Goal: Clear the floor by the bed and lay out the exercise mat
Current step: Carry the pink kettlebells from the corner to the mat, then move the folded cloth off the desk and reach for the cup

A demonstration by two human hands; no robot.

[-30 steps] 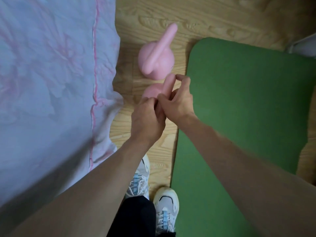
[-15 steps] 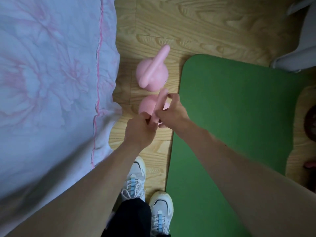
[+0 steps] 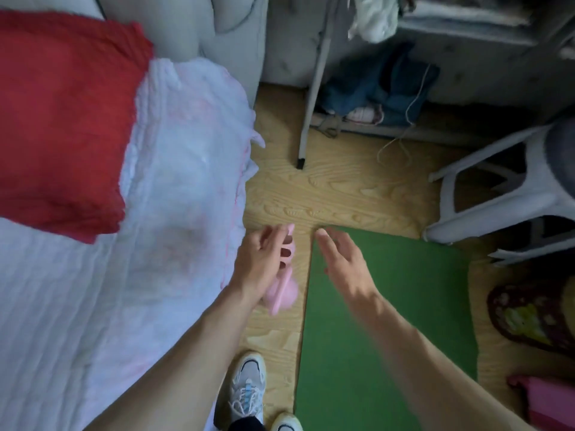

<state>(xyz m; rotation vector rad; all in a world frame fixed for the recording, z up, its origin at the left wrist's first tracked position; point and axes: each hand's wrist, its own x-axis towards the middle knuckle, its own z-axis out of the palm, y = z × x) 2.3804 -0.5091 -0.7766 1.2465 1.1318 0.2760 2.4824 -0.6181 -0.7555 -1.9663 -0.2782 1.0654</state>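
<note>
A green exercise mat (image 3: 392, 309) lies flat on the wooden floor, right of the bed (image 3: 161, 244). Two pink kettlebells stand in the gap between bed and mat. The nearer kettlebell (image 3: 281, 295) shows below my left hand; the farther kettlebell (image 3: 288, 251) is mostly hidden behind its fingers. My left hand (image 3: 259, 262) hovers over them with fingers spread, holding nothing. My right hand (image 3: 343, 264) is open above the mat's left far corner.
A red blanket (image 3: 62, 119) lies on the bed. A white plastic stool (image 3: 497, 197) stands at the mat's far right. A rack leg (image 3: 308, 119), clothes and a cord are at the back. A patterned slipper (image 3: 529, 318) and pink item (image 3: 547, 402) lie right.
Both hands have let go of the nearer kettlebell's handle and lifted away with fingers spread. The view has tilted up, showing more of the room.
</note>
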